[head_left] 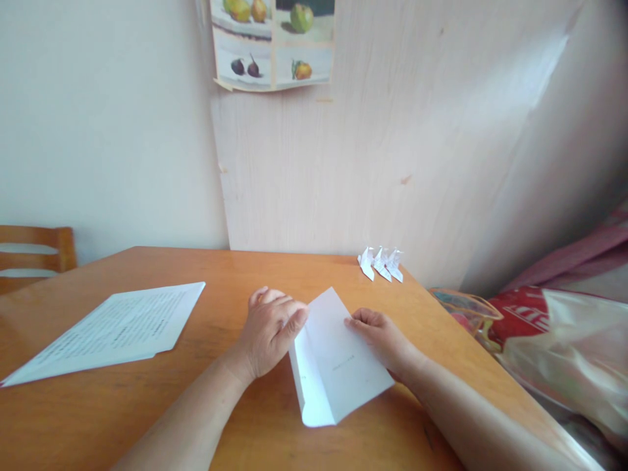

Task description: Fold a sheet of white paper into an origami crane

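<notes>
A white sheet of paper (343, 363) is held tilted above the table, with a crease running along its left part and its lower left edge curling up. My right hand (385, 337) grips its right edge, thumb on top and the other fingers partly hidden beneath. At the upper left edge is my left hand (275, 327), its thumb and index finger closed together against the paper while the other fingers bend loosely. Faint small print shows on the sheet.
A stack of printed sheets (122, 330) lies on the wooden table (220, 405) at the left. Several small folded paper pieces (380, 264) stand near the far right corner. Bags (530, 320) sit beyond the right edge, and a chair (36, 248) is at the far left.
</notes>
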Motion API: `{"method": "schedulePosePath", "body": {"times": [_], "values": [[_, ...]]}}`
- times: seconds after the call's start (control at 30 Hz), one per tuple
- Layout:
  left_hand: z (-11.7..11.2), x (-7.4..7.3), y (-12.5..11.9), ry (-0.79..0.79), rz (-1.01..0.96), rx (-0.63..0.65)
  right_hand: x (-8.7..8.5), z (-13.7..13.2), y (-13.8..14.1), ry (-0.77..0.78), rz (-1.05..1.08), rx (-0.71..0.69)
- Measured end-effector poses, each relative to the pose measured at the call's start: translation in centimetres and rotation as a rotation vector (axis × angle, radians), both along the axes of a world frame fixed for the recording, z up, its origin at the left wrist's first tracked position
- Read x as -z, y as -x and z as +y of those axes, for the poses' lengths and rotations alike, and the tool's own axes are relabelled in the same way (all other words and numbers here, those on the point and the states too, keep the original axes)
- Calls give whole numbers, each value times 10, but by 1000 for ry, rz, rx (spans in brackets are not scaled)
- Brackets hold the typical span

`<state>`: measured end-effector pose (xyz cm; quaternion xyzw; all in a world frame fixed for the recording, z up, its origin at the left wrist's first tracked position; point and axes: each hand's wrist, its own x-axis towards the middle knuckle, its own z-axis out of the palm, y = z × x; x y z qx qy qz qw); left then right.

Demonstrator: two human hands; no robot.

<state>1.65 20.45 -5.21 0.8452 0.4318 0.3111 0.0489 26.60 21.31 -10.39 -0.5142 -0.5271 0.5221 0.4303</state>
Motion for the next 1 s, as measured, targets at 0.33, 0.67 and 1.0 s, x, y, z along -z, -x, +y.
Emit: {"method": "schedulePosePath", "body": {"times": [0.33,0.67,1.0], "values": [[11,8,13,203,55,-5,-10,-3,-6,-27,-81,64],[14,21,9,244,111,22,2,6,-18,-114,-274,7],[14,28,7,253,101,167,-14,2,-28,-47,-202,-89]]}}
